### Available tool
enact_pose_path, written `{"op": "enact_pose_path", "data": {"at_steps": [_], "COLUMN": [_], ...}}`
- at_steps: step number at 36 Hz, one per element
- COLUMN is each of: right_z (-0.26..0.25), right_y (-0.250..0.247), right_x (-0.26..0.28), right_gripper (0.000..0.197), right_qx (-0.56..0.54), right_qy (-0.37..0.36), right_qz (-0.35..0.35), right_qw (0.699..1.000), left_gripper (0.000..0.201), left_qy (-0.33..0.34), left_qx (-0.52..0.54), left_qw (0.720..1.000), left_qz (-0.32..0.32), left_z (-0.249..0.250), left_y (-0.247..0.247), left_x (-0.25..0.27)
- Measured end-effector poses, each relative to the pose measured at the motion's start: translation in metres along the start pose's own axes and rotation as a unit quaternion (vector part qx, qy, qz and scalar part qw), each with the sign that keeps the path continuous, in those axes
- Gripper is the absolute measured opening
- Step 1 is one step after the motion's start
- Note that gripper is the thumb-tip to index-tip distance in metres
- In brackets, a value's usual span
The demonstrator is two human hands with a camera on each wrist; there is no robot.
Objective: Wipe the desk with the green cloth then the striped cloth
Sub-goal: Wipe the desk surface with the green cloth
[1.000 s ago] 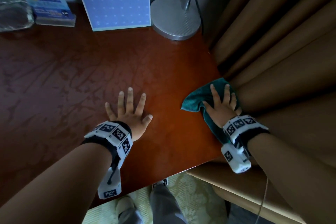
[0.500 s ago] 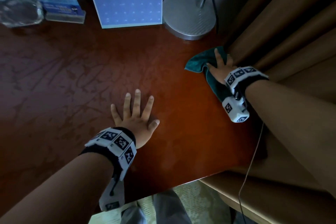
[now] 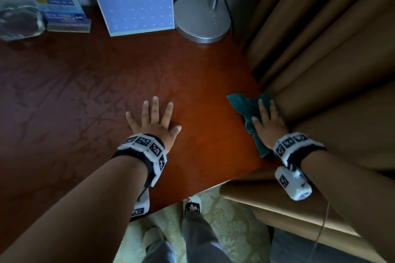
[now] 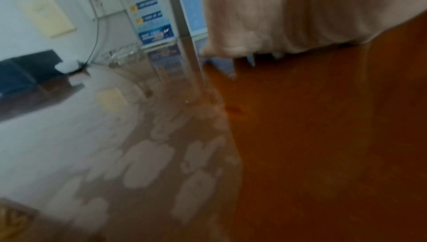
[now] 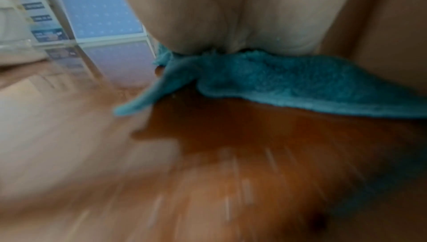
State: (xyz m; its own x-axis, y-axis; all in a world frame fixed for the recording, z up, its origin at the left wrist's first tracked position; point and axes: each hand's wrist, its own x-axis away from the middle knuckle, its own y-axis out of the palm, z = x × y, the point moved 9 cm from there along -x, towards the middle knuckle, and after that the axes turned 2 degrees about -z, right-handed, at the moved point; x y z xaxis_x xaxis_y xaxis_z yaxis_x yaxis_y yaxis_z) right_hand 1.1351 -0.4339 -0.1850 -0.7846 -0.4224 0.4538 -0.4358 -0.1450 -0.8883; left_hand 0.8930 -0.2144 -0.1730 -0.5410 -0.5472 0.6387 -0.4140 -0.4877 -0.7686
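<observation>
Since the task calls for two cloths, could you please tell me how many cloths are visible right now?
1. The green cloth lies at the desk's right edge, pressed flat under the right hand. No striped cloth shows in any view; it may lie outside the frames.

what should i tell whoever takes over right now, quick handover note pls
Left hand: open, flat on the desk, fingers spread, holding nothing.
Right hand: open, fingers straight, pressing the green cloth onto the desk's right edge, against the brown curtain.
Done: green-cloth wiping is under way; smear marks show on the left half of the desk.
Left: finish the green pass, including near the lamp base and blue calendar, then wipe with the striped cloth, which is not in any view.
</observation>
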Motion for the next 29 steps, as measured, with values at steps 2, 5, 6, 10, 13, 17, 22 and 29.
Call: {"op": "enact_pose_path", "data": {"at_steps": [2, 5, 6, 10, 13, 17, 22, 29], "right_z": [0.011, 0.021, 0.022, 0.016, 0.007, -0.031, -0.073, -0.136], "right_y": [0.008, 0.019, 0.021, 0.033, 0.05, 0.069, 0.077, 0.095], "right_x": [0.023, 0.056, 0.065, 0.094, 0.106, 0.14, 0.182, 0.221], "right_gripper": [0.061, 0.06, 0.06, 0.059, 0.057, 0.049, 0.054, 0.057], "right_qx": [0.012, 0.016, 0.019, 0.028, 0.104, 0.251, 0.145, 0.169], "right_qy": [0.007, 0.018, 0.02, 0.032, 0.038, -0.007, -0.028, -0.101], "right_qz": [0.009, 0.03, 0.044, 0.05, 0.036, 0.001, -0.019, -0.083], "right_qw": [1.0, 0.999, 0.999, 0.998, 0.993, 0.968, 0.989, 0.977], "left_gripper": [0.064, 0.064, 0.064, 0.065, 0.065, 0.063, 0.059, 0.047], "left_qy": [0.007, 0.027, 0.034, 0.051, 0.056, 0.07, 0.098, 0.113], "left_qx": [-0.016, -0.005, -0.001, 0.019, 0.042, 0.082, 0.133, 0.23], "left_qw": [1.0, 0.999, 0.999, 0.998, 0.997, 0.993, 0.983, 0.966], "left_qz": [0.023, 0.035, 0.035, 0.032, 0.032, 0.04, 0.076, 0.044], "left_z": [0.001, 0.003, 0.002, -0.005, -0.012, -0.021, -0.031, -0.042], "left_y": [-0.006, -0.006, -0.004, 0.008, 0.014, 0.019, 0.021, 0.038], "left_x": [0.007, 0.025, 0.032, 0.063, 0.086, 0.114, 0.146, 0.187]}}
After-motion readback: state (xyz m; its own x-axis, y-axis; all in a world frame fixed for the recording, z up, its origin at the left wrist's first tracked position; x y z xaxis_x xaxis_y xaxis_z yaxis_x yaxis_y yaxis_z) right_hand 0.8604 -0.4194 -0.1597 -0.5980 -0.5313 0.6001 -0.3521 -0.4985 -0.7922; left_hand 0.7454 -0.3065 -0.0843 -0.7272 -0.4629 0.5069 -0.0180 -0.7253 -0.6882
